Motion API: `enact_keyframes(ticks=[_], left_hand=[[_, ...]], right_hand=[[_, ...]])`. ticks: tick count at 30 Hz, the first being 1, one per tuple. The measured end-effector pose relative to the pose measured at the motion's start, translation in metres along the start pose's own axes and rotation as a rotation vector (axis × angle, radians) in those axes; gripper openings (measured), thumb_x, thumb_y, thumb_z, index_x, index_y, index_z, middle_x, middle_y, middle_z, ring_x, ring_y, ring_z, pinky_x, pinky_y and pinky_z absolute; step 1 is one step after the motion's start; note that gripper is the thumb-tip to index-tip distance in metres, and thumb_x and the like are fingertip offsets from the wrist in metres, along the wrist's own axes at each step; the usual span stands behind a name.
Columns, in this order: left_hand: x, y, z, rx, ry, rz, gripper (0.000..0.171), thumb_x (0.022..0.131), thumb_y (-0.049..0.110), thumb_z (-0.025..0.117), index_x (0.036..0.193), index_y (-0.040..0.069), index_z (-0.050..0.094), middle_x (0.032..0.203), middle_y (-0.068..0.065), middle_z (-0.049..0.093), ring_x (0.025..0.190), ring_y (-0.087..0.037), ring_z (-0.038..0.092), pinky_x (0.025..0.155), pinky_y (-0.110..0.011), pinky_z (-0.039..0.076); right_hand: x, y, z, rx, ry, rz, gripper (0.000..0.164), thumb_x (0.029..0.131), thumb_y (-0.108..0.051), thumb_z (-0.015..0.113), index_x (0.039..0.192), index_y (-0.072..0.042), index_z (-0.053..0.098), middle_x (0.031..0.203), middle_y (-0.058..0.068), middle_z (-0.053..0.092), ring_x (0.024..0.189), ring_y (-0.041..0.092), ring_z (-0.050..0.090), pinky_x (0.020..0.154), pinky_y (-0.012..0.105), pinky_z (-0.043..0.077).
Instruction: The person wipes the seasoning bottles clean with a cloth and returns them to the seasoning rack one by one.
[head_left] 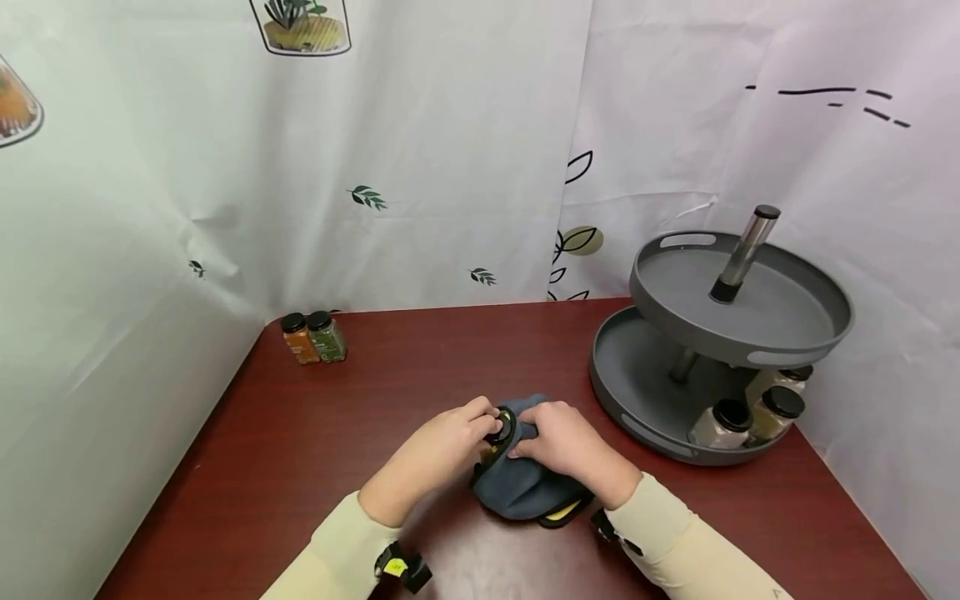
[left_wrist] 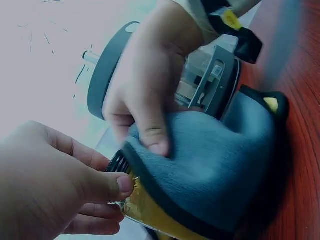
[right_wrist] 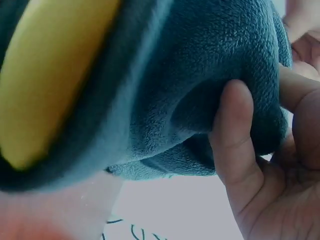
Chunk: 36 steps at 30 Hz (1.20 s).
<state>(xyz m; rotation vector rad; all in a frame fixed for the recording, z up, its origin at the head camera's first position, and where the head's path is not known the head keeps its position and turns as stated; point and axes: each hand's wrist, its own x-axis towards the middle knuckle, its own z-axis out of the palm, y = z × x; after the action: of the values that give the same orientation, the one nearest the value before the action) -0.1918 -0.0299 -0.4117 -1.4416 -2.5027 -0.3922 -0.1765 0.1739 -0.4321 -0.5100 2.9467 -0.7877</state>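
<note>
A small clear jar [left_wrist: 136, 202] with a black ribbed lid sits partly wrapped in a blue-grey cloth [head_left: 517, 490]. The cloth has black edging and a yellow underside. With thumb and fingers, my left hand [head_left: 450, 440] pinches the jar at its lid end, which pokes out of the cloth. My right hand [head_left: 564, 442] grips the cloth round the jar, thumb on the near side, as the right wrist view shows. Most of the jar's body is hidden by the fabric, so its contents cannot be told clearly.
A grey two-tier round tray stand [head_left: 647, 417] occupies the table's right side. Several black-lidded jars [head_left: 720, 423] stand on its lower tier. At the back left are an orange spice jar [head_left: 302, 343] and a green spice jar [head_left: 328, 340]. White printed curtains [head_left: 450, 150] hang behind.
</note>
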Motion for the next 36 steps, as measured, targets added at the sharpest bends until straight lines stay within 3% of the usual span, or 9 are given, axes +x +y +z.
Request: enact_keyframes(ticks=[7, 10, 14, 16, 18, 22, 25, 28, 36], left_hand=[[-0.007, -0.001, 0.015, -0.156, 0.047, -0.094, 0.025, 0.084, 0.020, 0.067, 0.105, 0.014, 0.055, 0.122, -0.002, 0.044, 0.071, -0.005, 0.056, 0.066, -0.017, 0.047], [-0.012, -0.002, 0.028, -0.227, 0.128, -0.127, 0.028, 0.085, 0.028, 0.067, 0.105, 0.014, 0.054, 0.123, -0.002, 0.044, 0.067, -0.004, 0.056, 0.063, -0.016, 0.047], [-0.015, -0.005, 0.043, -0.330, 0.269, -0.163, 0.023, 0.085, 0.026, 0.066, 0.102, 0.012, 0.057, 0.119, 0.000, 0.049, 0.080, -0.005, 0.059, 0.068, -0.015, 0.048], [-0.016, -0.006, 0.046, -0.442, 0.350, -0.229, 0.022, 0.084, 0.022, 0.068, 0.101, 0.011, 0.059, 0.117, 0.000, 0.052, 0.082, -0.007, 0.059, 0.067, -0.018, 0.050], [-0.016, -0.008, 0.047, -0.629, 0.450, -0.325, 0.021, 0.082, 0.016, 0.070, 0.099, 0.008, 0.060, 0.115, -0.003, 0.055, 0.086, -0.012, 0.059, 0.067, -0.023, 0.052], [-0.016, -0.012, 0.040, -1.187, 0.621, -0.504, 0.024, 0.081, 0.004, 0.069, 0.098, -0.002, 0.054, 0.115, -0.015, 0.052, 0.086, -0.022, 0.061, 0.063, -0.045, 0.053], [-0.014, -0.012, 0.032, -1.535, 0.659, -0.579, 0.025, 0.085, 0.002, 0.064, 0.102, -0.004, 0.047, 0.114, -0.017, 0.049, 0.081, -0.027, 0.063, 0.062, -0.058, 0.049], [-0.014, -0.009, 0.026, -1.662, 0.640, -0.583, 0.019, 0.088, 0.004, 0.060, 0.102, 0.001, 0.047, 0.109, -0.013, 0.051, 0.079, -0.026, 0.063, 0.064, -0.062, 0.046], [-0.013, 0.000, 0.022, -1.784, 0.664, -0.552, 0.016, 0.089, 0.000, 0.057, 0.098, 0.011, 0.051, 0.105, -0.007, 0.055, 0.085, -0.019, 0.060, 0.065, -0.059, 0.048]], right_hand=[[0.001, 0.002, 0.005, -0.078, -0.022, -0.023, 0.021, 0.072, -0.038, 0.076, 0.070, -0.024, 0.060, 0.059, -0.014, 0.051, 0.055, 0.006, 0.048, 0.053, 0.026, 0.041], [0.001, 0.003, 0.007, -0.114, -0.002, -0.039, 0.021, 0.071, -0.038, 0.077, 0.073, -0.023, 0.062, 0.062, -0.012, 0.052, 0.058, 0.008, 0.051, 0.053, 0.027, 0.042], [0.000, 0.003, 0.009, -0.172, -0.041, -0.029, 0.026, 0.071, -0.043, 0.075, 0.083, -0.022, 0.065, 0.070, -0.009, 0.055, 0.064, 0.011, 0.055, 0.056, 0.030, 0.044], [-0.001, 0.003, 0.006, -0.178, -0.040, -0.022, 0.036, 0.072, -0.044, 0.074, 0.095, -0.019, 0.067, 0.085, -0.002, 0.061, 0.077, 0.017, 0.059, 0.065, 0.036, 0.048], [-0.004, 0.004, 0.003, -0.159, -0.030, -0.034, 0.049, 0.073, -0.048, 0.072, 0.111, -0.018, 0.064, 0.102, 0.004, 0.061, 0.092, 0.023, 0.059, 0.073, 0.042, 0.048], [-0.008, 0.009, -0.003, -0.010, 0.004, -0.131, 0.069, 0.073, -0.055, 0.068, 0.133, -0.026, 0.048, 0.126, 0.003, 0.048, 0.110, 0.020, 0.051, 0.086, 0.041, 0.045], [-0.009, 0.013, -0.008, 0.135, 0.071, -0.244, 0.072, 0.070, -0.056, 0.069, 0.135, -0.036, 0.043, 0.130, -0.004, 0.043, 0.112, 0.013, 0.047, 0.087, 0.037, 0.045], [-0.009, 0.017, -0.007, 0.253, 0.137, -0.356, 0.071, 0.069, -0.052, 0.071, 0.133, -0.038, 0.044, 0.133, -0.007, 0.041, 0.114, 0.010, 0.045, 0.087, 0.034, 0.046], [-0.020, 0.011, -0.009, 0.485, 0.314, -0.517, 0.046, 0.070, -0.009, 0.078, 0.114, -0.010, 0.063, 0.113, 0.008, 0.057, 0.101, 0.020, 0.055, 0.081, 0.029, 0.048]])
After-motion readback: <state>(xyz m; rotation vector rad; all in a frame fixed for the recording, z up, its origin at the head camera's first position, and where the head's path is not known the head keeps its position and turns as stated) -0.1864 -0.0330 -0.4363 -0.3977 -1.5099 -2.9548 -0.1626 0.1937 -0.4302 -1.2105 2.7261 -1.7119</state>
